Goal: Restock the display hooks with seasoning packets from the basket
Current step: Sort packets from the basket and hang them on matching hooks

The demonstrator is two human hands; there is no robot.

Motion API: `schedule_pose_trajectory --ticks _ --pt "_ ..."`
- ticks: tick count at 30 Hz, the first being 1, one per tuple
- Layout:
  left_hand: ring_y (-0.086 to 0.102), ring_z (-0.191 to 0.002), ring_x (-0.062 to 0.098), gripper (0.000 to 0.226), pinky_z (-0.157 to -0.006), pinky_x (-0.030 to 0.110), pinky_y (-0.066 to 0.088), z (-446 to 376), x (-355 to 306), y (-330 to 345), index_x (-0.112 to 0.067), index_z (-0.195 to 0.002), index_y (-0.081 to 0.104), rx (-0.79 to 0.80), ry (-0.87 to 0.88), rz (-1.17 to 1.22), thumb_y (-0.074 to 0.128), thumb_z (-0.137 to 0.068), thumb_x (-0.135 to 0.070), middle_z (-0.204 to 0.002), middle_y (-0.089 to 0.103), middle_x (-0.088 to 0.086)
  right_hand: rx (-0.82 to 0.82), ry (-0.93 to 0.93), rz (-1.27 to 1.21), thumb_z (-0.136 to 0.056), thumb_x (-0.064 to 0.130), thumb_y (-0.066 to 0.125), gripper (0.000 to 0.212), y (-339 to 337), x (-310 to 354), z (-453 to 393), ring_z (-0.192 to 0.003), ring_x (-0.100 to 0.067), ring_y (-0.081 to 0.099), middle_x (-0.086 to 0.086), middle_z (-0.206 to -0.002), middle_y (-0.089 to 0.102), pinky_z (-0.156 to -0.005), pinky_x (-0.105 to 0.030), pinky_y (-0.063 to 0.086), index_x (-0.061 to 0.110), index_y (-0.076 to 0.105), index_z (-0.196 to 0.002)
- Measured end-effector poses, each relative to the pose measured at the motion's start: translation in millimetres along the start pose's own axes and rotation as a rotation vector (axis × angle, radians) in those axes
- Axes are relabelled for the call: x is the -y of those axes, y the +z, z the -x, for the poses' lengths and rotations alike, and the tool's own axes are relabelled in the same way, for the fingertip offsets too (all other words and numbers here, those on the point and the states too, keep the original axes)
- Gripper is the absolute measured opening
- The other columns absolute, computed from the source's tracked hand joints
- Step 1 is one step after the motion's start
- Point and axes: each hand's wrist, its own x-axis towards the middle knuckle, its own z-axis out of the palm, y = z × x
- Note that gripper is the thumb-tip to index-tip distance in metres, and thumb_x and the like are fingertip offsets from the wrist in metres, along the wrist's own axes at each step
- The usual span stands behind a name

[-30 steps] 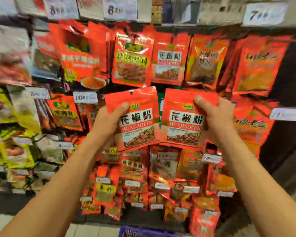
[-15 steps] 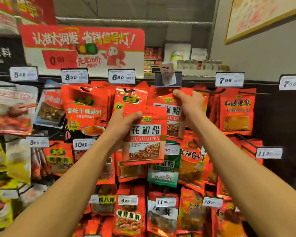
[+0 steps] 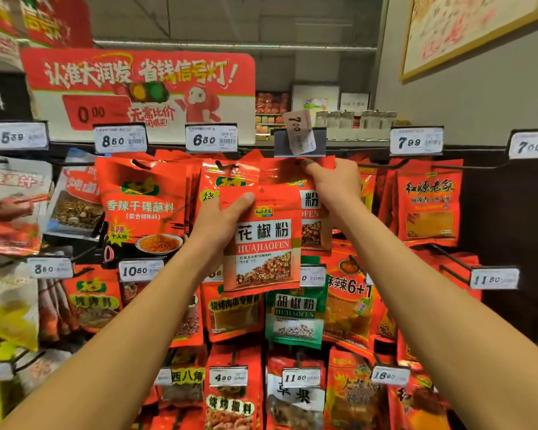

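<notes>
Seasoning packets (image 3: 263,240) in both hands | pegboard hooks (image 3: 382,165) crowded | wall poster (image 3: 466,29) blurred, maybe framed

Even, bright overhead light; soft glare on glossy packets (image 3: 143,209). Left of them, edges smear and bow. Centre sharp, shadows faint.

Both bare arms are stretched forward and upward. The left hand (image 3: 221,218) is curled in a grip, thumb laid across the front. The right hand (image 3: 334,181) is raised higher, its fingertips pinched together.
</notes>
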Motion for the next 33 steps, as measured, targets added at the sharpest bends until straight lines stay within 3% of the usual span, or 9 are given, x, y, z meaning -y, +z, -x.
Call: schedule_pose_trajectory --ticks 6,10,13,18,22,24,26,29,33 --pt "0.078 -0.081 0.023 0.02 -0.061 0.028 0.059 -2.1 9.4 -2.2 -0.018 -0.099 0.07 -0.007 0.02 -0.006 0.067 -0.095 -0.037 -0.09 0.08 0.006 -0.014 0.067 0.019 -0.08 0.04 0.08 0.035 11.2 -17.5 -17.7 -0.075 -0.027 0.073 0.002 -0.069 0.072 -0.075 -0.047 0.061 0.022 0.062 -0.057" --pt "0.077 -0.081 0.023 0.018 -0.067 0.033 0.062 -5.2 5.9 -2.5 -0.017 -0.094 0.071 -0.031 0.017 -0.025 0.067 -0.096 -0.034 -0.089 0.08 0.006 -0.005 0.129 0.196 -0.084 0.051 0.076 0.035 29.2 -25.3 -43.8 -0.09 -0.029 0.069 0.0 -0.083 0.069 -0.08 -0.042 0.056 0.019 0.066 -0.076" --pt "0.077 -0.084 0.025 0.018 -0.074 0.037 0.062 -8.3 2.7 -0.2 -0.016 -0.095 0.071 -0.019 0.017 -0.046 0.068 -0.095 -0.034 -0.09 0.079 0.008 0.028 0.154 0.394 -0.085 0.062 0.068 0.048 39.1 -29.1 -60.2 -0.087 -0.029 0.064 -0.006 -0.097 0.069 -0.069 -0.039 0.05 0.014 0.063 -0.086" --pt "0.077 -0.083 0.025 0.019 -0.071 0.036 0.06 -16.7 1.1 8.8 -0.016 -0.097 0.069 0.005 0.019 -0.053 0.069 -0.094 -0.035 -0.09 0.079 0.006 0.036 0.22 0.428 -0.085 0.064 0.068 0.058 42.2 -36.2 -71.4 -0.093 -0.029 0.062 -0.009 -0.105 0.065 -0.074 -0.039 0.051 0.009 0.064 -0.104" --pt "0.077 -0.081 0.024 0.016 -0.07 0.037 0.061 -28.9 0.2 19.5 -0.017 -0.097 0.069 0.032 -0.002 -0.052 0.07 -0.094 -0.033 -0.088 0.079 0.005 -0.065 0.054 0.174 -0.094 0.041 0.066 0.036 22.0 -41.1 -51.3 -0.097 -0.017 0.058 -0.001 -0.112 0.066 -0.079 -0.032 0.043 0.013 0.063 -0.117" --pt "0.077 -0.077 0.023 0.017 -0.062 0.032 0.06 -36.5 -4.1 27.0 -0.016 -0.097 0.068 0.049 0.0 -0.054 0.071 -0.093 -0.032 -0.085 0.079 0.006 0.047 0.07 -0.225 -0.095 0.032 0.065 0.018 5.8 -39.5 -30.9 -0.081 -0.014 0.065 0.001 -0.093 0.07 -0.066 -0.028 0.05 0.017 0.069 -0.104" --pt "0.077 -0.077 0.023 0.018 -0.062 0.032 0.06 -44.2 -8.1 35.7 -0.014 -0.099 0.068 0.057 0.008 -0.039 0.072 -0.092 -0.031 -0.085 0.079 0.007 0.273 0.133 -0.502 -0.091 0.038 0.062 0.023 -9.5 -34.4 -10.7 -0.068 -0.017 0.066 -0.005 -0.08 0.069 -0.058 -0.026 0.05 0.02 0.075 -0.093" --pt "0.077 -0.079 0.027 0.02 -0.069 0.041 0.063 -54.3 -10.9 49.3 -0.015 -0.101 0.067 0.049 -0.008 -0.028 0.073 -0.091 -0.031 -0.087 0.079 0.009 0.406 0.068 -0.492 -0.092 0.041 0.063 0.036 -20.1 -27.7 0.9 -0.093 -0.036 0.072 -0.02 -0.105 0.074 -0.081 -0.045 0.057 0.011 0.075 -0.109" --pt "0.077 -0.074 0.027 0.023 -0.061 0.038 0.062 -64.2 -12.2 62.5 -0.016 -0.103 0.062 -0.013 -0.048 -0.029 0.07 -0.092 -0.035 -0.082 0.079 0.008 0.279 0.073 -0.399 -0.093 0.027 0.072 0.015 -18.2 -17.0 -1.7 -0.078 -0.03 0.076 -0.009 -0.082 0.077 -0.073 -0.045 0.061 0.012 0.07 -0.09"
